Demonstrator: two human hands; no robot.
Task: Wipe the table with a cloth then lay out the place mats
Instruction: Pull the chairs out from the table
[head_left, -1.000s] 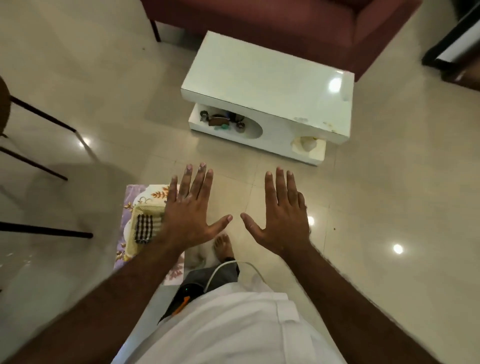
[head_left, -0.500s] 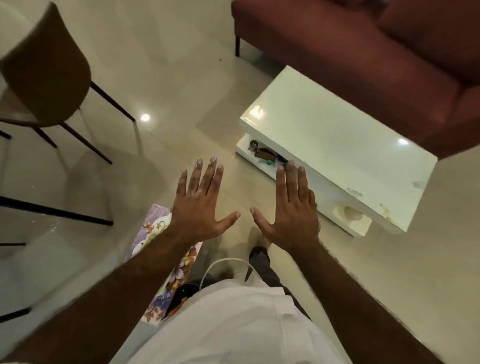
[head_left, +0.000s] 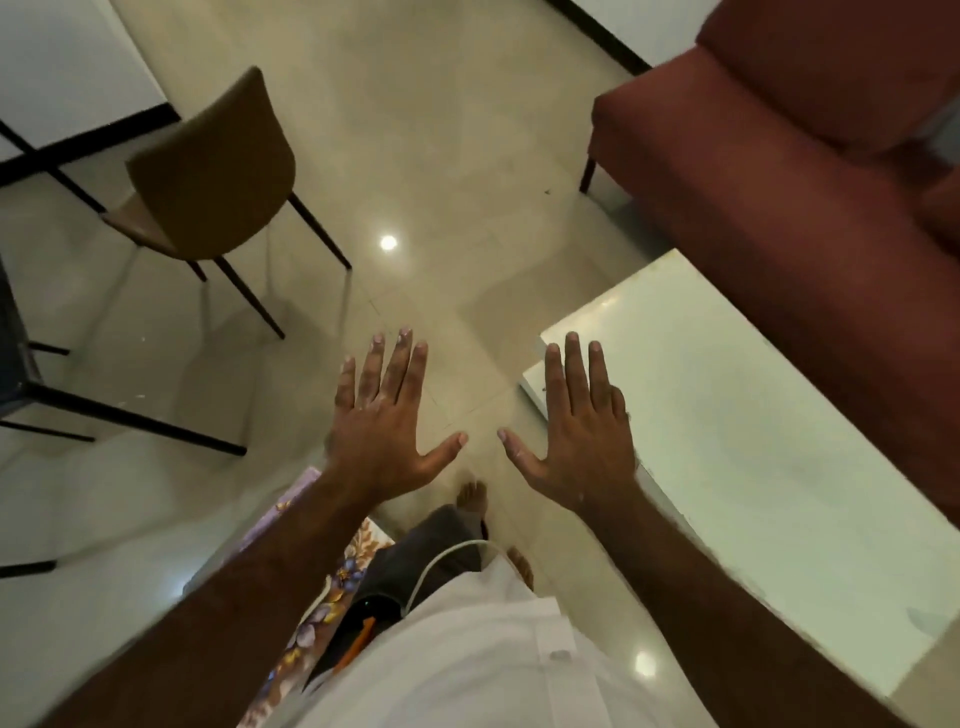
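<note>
A low white table (head_left: 753, 441) with a glossy top stands at the right. My right hand (head_left: 576, 431) is held flat, palm down, fingers spread, over the table's near left corner, holding nothing. My left hand (head_left: 387, 421) is flat and spread the same way, in the air over the floor left of the table, empty. A floral place mat (head_left: 317, 618) lies below my left forearm, mostly hidden by the arm and my body. No cloth shows in this view.
A dark red sofa (head_left: 810, 171) runs behind the table at the upper right. A brown chair (head_left: 213, 171) with thin black legs stands at the upper left, more black legs (head_left: 130, 415) at the left edge. Glossy tiled floor (head_left: 441, 156) lies between.
The view has swung left: the table slid from the centre to the right and the chair came into full view. The basket with the checked cloth went out of sight. Both hands stayed spread.
</note>
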